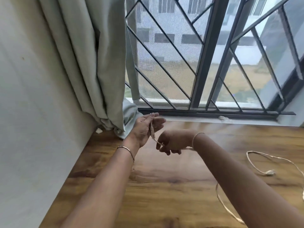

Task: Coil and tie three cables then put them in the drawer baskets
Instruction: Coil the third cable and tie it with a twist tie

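A thin white cable (pixel 256 163) lies in a loose loop on the wooden table (pixel 164 186), its plug end resting at the right. One end of it runs up between my hands. My left hand (pixel 146 129) is raised near the curtain, palm up, with the cable's connector end pinched between thumb and fingers. My right hand (pixel 172 142), just to the right and lower, is closed around the same cable. The strand between the two hands is taut. No drawer or basket is in view.
A pale green curtain (pixel 92 63) hangs at the left and bunches on the table's back corner. A barred window (pixel 205 63) with a dark sill runs along the back. A wall borders the table on the left.
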A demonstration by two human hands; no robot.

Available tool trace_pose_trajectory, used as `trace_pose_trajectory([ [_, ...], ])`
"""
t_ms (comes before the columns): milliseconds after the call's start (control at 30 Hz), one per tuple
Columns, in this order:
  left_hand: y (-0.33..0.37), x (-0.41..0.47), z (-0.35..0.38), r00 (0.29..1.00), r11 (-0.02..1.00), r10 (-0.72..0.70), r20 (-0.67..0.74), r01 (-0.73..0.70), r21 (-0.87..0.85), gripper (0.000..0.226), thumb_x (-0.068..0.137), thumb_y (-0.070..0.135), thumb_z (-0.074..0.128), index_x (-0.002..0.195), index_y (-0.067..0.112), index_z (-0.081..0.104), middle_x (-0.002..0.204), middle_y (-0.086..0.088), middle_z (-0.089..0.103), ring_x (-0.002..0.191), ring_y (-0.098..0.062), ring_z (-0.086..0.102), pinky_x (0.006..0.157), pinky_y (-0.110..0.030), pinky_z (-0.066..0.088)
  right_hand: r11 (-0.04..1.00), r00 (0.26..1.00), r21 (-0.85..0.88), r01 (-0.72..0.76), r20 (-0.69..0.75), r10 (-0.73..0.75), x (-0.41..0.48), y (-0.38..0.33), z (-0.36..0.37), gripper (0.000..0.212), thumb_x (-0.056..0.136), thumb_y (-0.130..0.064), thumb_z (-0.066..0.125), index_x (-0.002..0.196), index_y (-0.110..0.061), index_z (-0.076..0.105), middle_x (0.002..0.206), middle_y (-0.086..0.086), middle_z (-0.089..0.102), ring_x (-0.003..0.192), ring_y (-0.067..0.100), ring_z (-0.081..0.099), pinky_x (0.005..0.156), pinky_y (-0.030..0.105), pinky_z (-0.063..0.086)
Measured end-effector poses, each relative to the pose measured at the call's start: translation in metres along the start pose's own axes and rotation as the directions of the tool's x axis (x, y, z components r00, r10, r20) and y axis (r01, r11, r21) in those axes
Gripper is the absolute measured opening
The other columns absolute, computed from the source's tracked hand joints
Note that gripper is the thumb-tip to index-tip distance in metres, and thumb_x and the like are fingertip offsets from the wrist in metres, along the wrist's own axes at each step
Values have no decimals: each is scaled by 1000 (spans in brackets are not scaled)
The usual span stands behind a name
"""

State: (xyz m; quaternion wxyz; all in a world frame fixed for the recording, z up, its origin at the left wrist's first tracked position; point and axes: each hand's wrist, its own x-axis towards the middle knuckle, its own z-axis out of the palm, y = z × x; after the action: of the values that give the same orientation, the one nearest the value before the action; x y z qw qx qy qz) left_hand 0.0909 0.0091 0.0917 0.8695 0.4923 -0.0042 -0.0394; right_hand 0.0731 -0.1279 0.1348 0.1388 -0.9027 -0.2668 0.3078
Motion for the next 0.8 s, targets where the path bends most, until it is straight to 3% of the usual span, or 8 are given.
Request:
trace_pose_trajectory([
  [133, -3, 2, -9, 999, 995, -43, -5, 43, 85, 23, 100, 15, 44, 108, 1, 60, 60, -1, 65, 99, -27, 69, 95, -45, 47, 989, 999, -148, -31, -32, 26, 6, 0, -7, 27, 96, -10, 43, 115, -6, 62, 66, -1, 55, 48, 11, 48, 36, 11, 38],
  [200, -3, 3, -9, 998, 991, -54, 17, 52, 120, 25, 100, 16, 44, 107, 2, 62, 72, -3, 71, 103, -27, 66, 97, -44, 46, 977, 998, -213, -15, -58, 3, 9, -1, -12, 28, 95, -8, 43, 113, -7, 65, 64, -3, 54, 47, 9, 47, 35, 8, 35],
  [267, -5, 3, -8, 998, 979, -57, 40, 48, 199, 27, 101, 18, 42, 106, 4, 64, 91, -5, 73, 97, -20, 67, 94, -39, 46, 967, 990, -256, 15, -131, -50, 8, -1, -20, 22, 93, -9, 50, 105, -8, 69, 64, -11, 52, 52, 7, 49, 44, 8, 39],
  [367, -11, 1, -9, 996, 959, -82, 32, 70, 274, 23, 99, 19, 47, 95, 6, 65, 81, -5, 71, 73, -12, 66, 83, -33, 44, 917, 925, -397, -26, -358, -129, 5, 1, -35, 12, 86, -32, 64, 87, -24, 73, 71, -10, 61, 71, 15, 60, 64, 26, 50],
  [433, -13, -1, -9, 992, 944, -119, 45, 99, 313, 23, 98, 24, 49, 103, 5, 61, 92, -14, 65, 82, -18, 63, 89, -32, 45, 903, 875, -430, -10, -441, -200, 10, 6, -43, 12, 84, -38, 66, 90, -28, 71, 88, -6, 68, 83, 18, 62, 71, 31, 52],
  [567, -9, -7, -1, 968, 946, -217, 128, 175, 274, 37, 104, 28, 30, 114, 11, 61, 109, -9, 71, 108, -25, 65, 100, -39, 44, 929, 845, -325, 177, -434, -312, 18, 22, -55, 14, 87, -22, 66, 98, -16, 71, 93, -5, 65, 89, 15, 61, 81, 30, 51],
  [700, -5, -10, 8, 957, 964, -236, 167, 209, 162, 44, 105, 32, 26, 120, 6, 59, 116, -18, 67, 111, -34, 63, 102, -46, 45, 958, 820, 3, 286, -519, -243, 22, 39, -56, 3, 86, -14, 68, 88, -14, 69, 82, -10, 62, 83, 13, 61, 79, 26, 53],
  [800, -6, -14, 12, 956, 970, -236, 176, 223, 92, 43, 104, 31, 26, 118, 7, 60, 115, -19, 67, 109, -34, 64, 98, -45, 49, 939, 784, 48, 342, -565, -256, 27, 45, -56, 4, 83, -8, 69, 87, -9, 69, 81, -8, 62, 81, 11, 61, 81, 24, 53],
])
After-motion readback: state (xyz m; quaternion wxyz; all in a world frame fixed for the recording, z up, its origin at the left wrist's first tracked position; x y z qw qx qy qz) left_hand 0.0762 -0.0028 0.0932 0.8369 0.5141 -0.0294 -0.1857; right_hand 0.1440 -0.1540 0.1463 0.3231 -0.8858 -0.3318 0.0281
